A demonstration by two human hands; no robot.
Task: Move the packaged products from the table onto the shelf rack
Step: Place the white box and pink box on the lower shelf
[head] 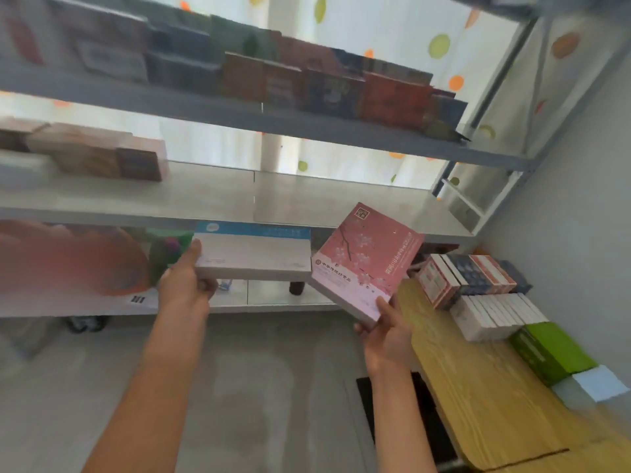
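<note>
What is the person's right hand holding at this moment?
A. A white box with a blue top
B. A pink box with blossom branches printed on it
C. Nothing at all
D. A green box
B: the right hand grips the lower corner of the pink box with blossom print, while the left hand holds the white box with a blue top in front of the shelf rack.

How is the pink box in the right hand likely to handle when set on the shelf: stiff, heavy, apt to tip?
The pink box looks stiff: its flat faces and edges stay straight. It seems light, since the right hand holds it by one corner alone. Being thin and flat, it would probably tip if stood on edge, but lie steady on its face.
</note>
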